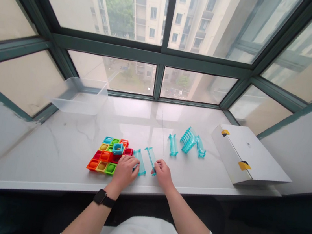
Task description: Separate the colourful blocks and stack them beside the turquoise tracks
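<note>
My right hand (163,174) pinches the lower end of a thin translucent blue track piece (151,156), which is tilted up off the sill. My left hand (125,171) is closed at the left edge of a second translucent track piece (140,163), with its fingers partly hiding that edge. Just left of it lies a flat group of colored square blocks (103,156) in red, orange, yellow, green and blue. One blue block (118,149) sits raised on top of the group.
Toward the right are a straight blue track piece (173,145), some curved ribbed pieces (188,140) and another short piece (201,147). A white box (254,153) stands at far right. A clear plastic bin (79,102) is at the back left, by the windows. The sill's front edge (72,188) runs before me.
</note>
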Available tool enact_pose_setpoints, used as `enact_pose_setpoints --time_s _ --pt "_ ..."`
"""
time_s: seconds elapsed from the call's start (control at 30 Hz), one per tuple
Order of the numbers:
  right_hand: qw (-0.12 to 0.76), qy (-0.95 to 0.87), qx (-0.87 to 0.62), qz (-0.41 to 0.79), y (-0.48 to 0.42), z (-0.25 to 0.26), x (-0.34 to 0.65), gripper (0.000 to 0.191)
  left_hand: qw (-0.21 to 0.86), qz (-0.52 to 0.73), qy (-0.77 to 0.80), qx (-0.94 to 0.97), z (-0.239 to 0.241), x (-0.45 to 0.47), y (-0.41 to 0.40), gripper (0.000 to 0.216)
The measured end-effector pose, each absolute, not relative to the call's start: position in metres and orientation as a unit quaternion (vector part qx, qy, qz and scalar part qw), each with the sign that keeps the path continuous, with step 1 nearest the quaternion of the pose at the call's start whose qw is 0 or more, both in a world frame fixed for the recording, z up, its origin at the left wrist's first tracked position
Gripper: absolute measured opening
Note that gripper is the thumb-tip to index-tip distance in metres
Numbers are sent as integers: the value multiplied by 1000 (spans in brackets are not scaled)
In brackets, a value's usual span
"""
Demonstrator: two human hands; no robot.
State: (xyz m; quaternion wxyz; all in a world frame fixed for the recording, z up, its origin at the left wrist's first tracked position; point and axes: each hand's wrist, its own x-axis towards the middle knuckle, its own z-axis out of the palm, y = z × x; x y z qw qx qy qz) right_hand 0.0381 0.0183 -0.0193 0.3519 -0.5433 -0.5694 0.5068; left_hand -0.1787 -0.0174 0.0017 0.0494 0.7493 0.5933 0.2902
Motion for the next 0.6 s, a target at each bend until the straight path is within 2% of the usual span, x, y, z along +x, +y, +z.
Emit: enact_pose_setpoints --time_s 0.13,0.37,0.6 --pt "398 -547 -522 520 6 -27 54 28 46 269 589 761 5 -177 -18 18" --pt "465 -558 -503 468 3 -50 57 49 25 254 591 765 4 -176 -18 19" --pt "472 -561 -478 484 4 -62 58 54 19 318 560 765 13 -169 -26 17"
